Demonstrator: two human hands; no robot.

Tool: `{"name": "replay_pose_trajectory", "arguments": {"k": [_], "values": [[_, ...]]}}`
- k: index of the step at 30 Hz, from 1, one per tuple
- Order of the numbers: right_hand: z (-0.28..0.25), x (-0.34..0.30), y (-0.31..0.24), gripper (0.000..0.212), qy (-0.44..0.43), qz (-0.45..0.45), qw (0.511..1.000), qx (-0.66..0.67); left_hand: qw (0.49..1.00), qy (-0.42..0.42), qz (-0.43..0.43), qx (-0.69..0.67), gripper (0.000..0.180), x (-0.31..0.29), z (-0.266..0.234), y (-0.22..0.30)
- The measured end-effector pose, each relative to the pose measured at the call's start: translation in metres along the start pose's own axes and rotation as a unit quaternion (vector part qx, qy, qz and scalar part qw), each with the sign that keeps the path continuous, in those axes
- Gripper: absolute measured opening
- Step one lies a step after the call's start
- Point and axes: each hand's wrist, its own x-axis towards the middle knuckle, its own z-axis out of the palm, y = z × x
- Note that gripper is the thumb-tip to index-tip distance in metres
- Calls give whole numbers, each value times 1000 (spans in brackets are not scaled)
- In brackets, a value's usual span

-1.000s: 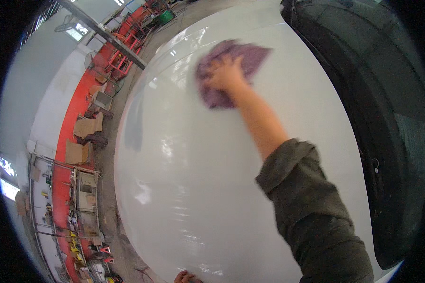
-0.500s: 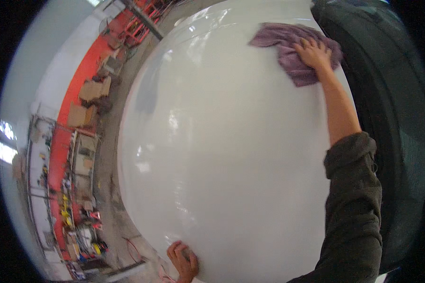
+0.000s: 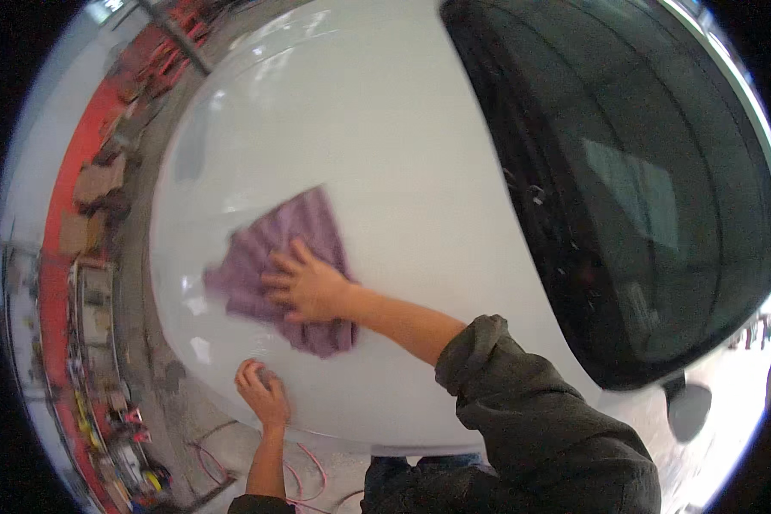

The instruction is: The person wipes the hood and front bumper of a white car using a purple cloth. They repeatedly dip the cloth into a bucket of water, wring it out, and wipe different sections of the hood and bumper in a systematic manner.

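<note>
My right hand (image 3: 310,287) lies flat with spread fingers on a purple cloth (image 3: 317,224), pressing it onto the white car hood (image 3: 403,171). The cloth is spread out and creased, its edges reaching well past my fingers. Nearer to me, at the hood's front left edge, my left hand (image 3: 264,396) has its fingers curled around a small grey object (image 3: 270,377). What that object is cannot be made out, as the fingers partly cover it. A gap of bare hood separates this hand from the cloth.
The dark windshield (image 3: 634,197) borders the hood on the right, with a side mirror (image 3: 689,409) at lower right. Red hose (image 3: 313,467) loops over the floor near my left arm. Cluttered shelves (image 3: 90,317) and cardboard boxes (image 3: 98,182) line the red-and-white wall at left.
My right hand has swept the purple cloth from the hood's far right, by the windshield, toward the near left. The view has shifted, showing more windshield. My left hand stays near the hood's edge.
</note>
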Motion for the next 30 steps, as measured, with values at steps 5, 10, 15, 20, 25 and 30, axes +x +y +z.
{"name": "replay_pose_trajectory", "arguments": {"k": [5,10,15,20,25,30], "values": [[-1,-130,25,59,59,121,991,11,999,7,36,4,26,-3,19,8],[-33,-264,27,54,153,350,919,-96,999,-29,7,18,26,11,9,-12],[-55,-358,-66,58,52,487,866,-101,1000,-21,8,8,26,15,4,-9],[-26,-322,-126,64,33,559,820,-115,1000,-25,9,9,27,6,11,-4],[38,-158,-167,67,87,487,862,-114,998,2,33,-51,26,0,17,-5],[79,1,-251,60,50,372,924,-69,955,11,17,-296,31,-8,15,-33]]}}
